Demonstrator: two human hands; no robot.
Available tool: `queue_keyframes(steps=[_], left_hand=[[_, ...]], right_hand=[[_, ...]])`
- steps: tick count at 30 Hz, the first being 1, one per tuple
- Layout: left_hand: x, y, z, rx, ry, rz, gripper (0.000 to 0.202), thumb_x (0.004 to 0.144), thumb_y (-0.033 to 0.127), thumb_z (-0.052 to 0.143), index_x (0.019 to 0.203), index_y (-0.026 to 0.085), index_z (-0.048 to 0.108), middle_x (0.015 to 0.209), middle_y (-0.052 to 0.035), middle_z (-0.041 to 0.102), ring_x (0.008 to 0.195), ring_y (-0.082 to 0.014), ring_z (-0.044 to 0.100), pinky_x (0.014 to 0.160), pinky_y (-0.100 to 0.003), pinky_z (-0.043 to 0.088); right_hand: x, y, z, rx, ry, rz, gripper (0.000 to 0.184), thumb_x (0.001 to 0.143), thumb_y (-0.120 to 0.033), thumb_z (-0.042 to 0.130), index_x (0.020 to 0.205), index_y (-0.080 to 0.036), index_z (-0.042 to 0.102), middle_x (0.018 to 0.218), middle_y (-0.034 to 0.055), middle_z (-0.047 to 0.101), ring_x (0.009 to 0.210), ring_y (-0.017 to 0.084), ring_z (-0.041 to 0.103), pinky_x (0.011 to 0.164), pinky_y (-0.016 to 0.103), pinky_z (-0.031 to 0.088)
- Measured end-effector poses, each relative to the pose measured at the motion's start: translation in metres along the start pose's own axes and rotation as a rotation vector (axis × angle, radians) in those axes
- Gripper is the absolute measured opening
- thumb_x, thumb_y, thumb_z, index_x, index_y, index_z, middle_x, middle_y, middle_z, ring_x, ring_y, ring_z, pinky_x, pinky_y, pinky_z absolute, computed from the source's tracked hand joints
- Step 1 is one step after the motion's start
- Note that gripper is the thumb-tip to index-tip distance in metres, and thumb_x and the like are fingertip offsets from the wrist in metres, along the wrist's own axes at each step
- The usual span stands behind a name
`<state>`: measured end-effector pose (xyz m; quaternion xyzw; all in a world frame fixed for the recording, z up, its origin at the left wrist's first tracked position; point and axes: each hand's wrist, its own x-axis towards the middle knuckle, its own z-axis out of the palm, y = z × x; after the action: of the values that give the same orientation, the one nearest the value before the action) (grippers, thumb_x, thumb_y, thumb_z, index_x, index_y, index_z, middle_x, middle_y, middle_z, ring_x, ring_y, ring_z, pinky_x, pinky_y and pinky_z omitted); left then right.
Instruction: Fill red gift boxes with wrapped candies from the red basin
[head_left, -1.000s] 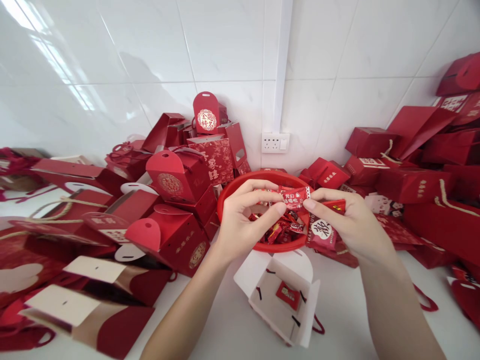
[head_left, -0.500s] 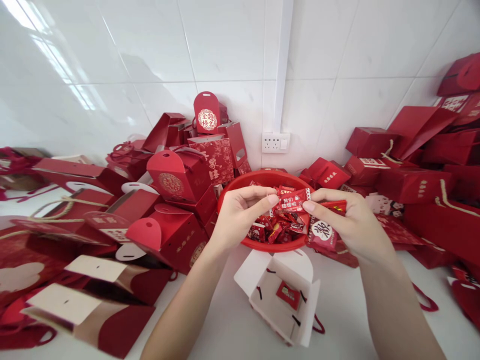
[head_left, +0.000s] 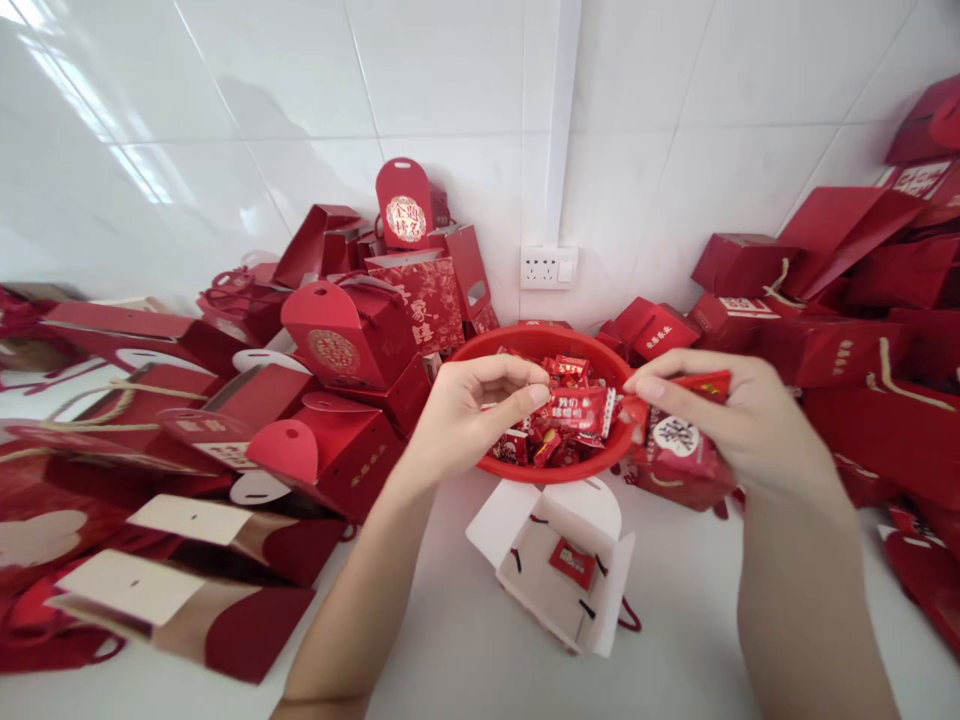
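Note:
My left hand [head_left: 476,405] pinches one end of a small red wrapped candy [head_left: 579,409] with white lettering, above the basin. Close to the candy's other end, my right hand [head_left: 724,425] is closed on red packets, among them a larger red packet [head_left: 679,445] with a white round mark. How many packets it holds I cannot tell. Beneath both hands sits a red plastic basin [head_left: 517,477] filled with wrapped candies [head_left: 551,440]. Nearer to me an opened gift box [head_left: 551,600] shows its white inside, with one small red packet [head_left: 572,563] lying in it.
Red gift boxes [head_left: 349,340] are heaped at the left, some with raised lids. More red boxes and bags [head_left: 847,350] are piled at the right. Behind stands a white tiled wall with a socket [head_left: 549,268]. All rests on a white table [head_left: 465,650].
My right hand has moved right, away from the candy's end, with the larger packet. The candy stays in my left hand. The whole view has shifted slightly.

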<state>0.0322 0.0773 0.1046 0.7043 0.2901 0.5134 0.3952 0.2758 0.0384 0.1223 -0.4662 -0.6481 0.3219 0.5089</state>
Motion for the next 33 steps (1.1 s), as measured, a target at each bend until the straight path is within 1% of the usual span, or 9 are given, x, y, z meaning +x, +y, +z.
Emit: queue_keyframes(steps=[3, 5, 6, 8, 10, 15, 23, 30, 33], left_hand=[[-0.001, 0.007, -0.008, 0.224, -0.379, 0.02, 0.009, 0.087, 0.018, 0.072, 0.09, 0.015, 0.079, 0.087, -0.0052, 0.079, 0.077, -0.0158, 0.071, 0.072, -0.024, 0.055], [-0.001, 0.009, -0.008, 0.31, -0.659, 0.015, 0.013, 0.088, 0.014, 0.068, 0.094, 0.016, 0.079, 0.088, -0.0043, 0.079, 0.077, -0.0156, 0.072, 0.071, -0.023, 0.054], [0.0, 0.009, -0.007, 0.338, -0.759, 0.008, 0.016, 0.089, 0.013, 0.066, 0.097, 0.017, 0.079, 0.089, -0.0041, 0.079, 0.078, -0.0158, 0.073, 0.072, -0.023, 0.053], [0.001, 0.008, -0.003, 0.385, -0.83, 0.015, 0.018, 0.09, 0.013, 0.065, 0.101, 0.018, 0.079, 0.092, -0.004, 0.079, 0.081, -0.0165, 0.073, 0.073, -0.023, 0.053], [0.001, 0.007, 0.001, 0.412, -0.761, 0.06, 0.017, 0.092, 0.014, 0.063, 0.101, 0.017, 0.078, 0.094, -0.0041, 0.079, 0.084, -0.0166, 0.073, 0.076, -0.024, 0.052], [-0.003, 0.009, 0.012, 0.242, -0.425, 0.063, 0.014, 0.094, 0.027, 0.067, 0.096, 0.015, 0.072, 0.089, -0.0033, 0.076, 0.082, -0.0145, 0.07, 0.076, -0.023, 0.054], [-0.01, 0.001, 0.038, 0.132, -0.201, -0.109, 0.028, 0.083, 0.041, 0.079, 0.083, 0.017, 0.063, 0.08, -0.0011, 0.072, 0.072, -0.0142, 0.067, 0.069, -0.026, 0.055], [-0.012, -0.002, 0.046, 0.073, -0.164, -0.207, 0.031, 0.081, 0.037, 0.081, 0.085, 0.021, 0.055, 0.077, 0.0002, 0.074, 0.071, -0.0169, 0.071, 0.068, -0.028, 0.056], [-0.011, -0.003, 0.045, 0.105, -0.161, -0.209, 0.029, 0.081, 0.036, 0.08, 0.089, 0.021, 0.057, 0.073, 0.002, 0.07, 0.067, -0.0151, 0.067, 0.064, -0.026, 0.052]], right_hand=[[-0.003, -0.002, -0.006, -0.015, 0.095, 0.005, 0.021, 0.081, -0.045, 0.082, 0.078, -0.025, 0.077, 0.077, 0.0012, 0.074, 0.065, 0.017, 0.065, 0.058, 0.028, 0.052], [-0.004, -0.004, -0.006, -0.035, 0.092, 0.007, 0.021, 0.082, -0.046, 0.081, 0.079, -0.025, 0.077, 0.077, 0.0017, 0.074, 0.063, 0.017, 0.065, 0.056, 0.029, 0.052], [-0.005, -0.005, -0.005, -0.047, 0.077, 0.005, 0.021, 0.082, -0.045, 0.08, 0.078, -0.025, 0.077, 0.077, 0.002, 0.074, 0.064, 0.018, 0.066, 0.057, 0.03, 0.052], [-0.005, -0.008, 0.0, -0.079, 0.035, -0.005, 0.022, 0.083, -0.045, 0.079, 0.076, -0.024, 0.076, 0.076, 0.0023, 0.074, 0.066, 0.019, 0.067, 0.059, 0.031, 0.054], [-0.004, -0.01, 0.005, -0.117, -0.004, -0.022, 0.024, 0.085, -0.045, 0.077, 0.074, -0.023, 0.075, 0.075, 0.0021, 0.074, 0.069, 0.02, 0.069, 0.063, 0.032, 0.055], [0.001, -0.009, 0.02, -0.174, -0.042, -0.08, 0.023, 0.09, -0.041, 0.071, 0.077, -0.023, 0.074, 0.079, 0.0006, 0.075, 0.077, 0.02, 0.07, 0.074, 0.031, 0.057], [0.004, -0.003, 0.036, -0.115, 0.053, -0.055, 0.024, 0.094, -0.039, 0.064, 0.079, -0.022, 0.073, 0.074, 0.0005, 0.072, 0.068, 0.017, 0.067, 0.065, 0.029, 0.054], [0.005, 0.001, 0.043, -0.102, 0.169, -0.114, 0.024, 0.094, -0.042, 0.065, 0.08, -0.023, 0.071, 0.081, 0.0021, 0.074, 0.081, 0.021, 0.07, 0.075, 0.032, 0.056], [0.006, 0.005, 0.043, -0.094, 0.204, -0.132, 0.023, 0.095, -0.042, 0.063, 0.084, -0.024, 0.072, 0.088, 0.0024, 0.075, 0.088, 0.02, 0.07, 0.082, 0.032, 0.055]])
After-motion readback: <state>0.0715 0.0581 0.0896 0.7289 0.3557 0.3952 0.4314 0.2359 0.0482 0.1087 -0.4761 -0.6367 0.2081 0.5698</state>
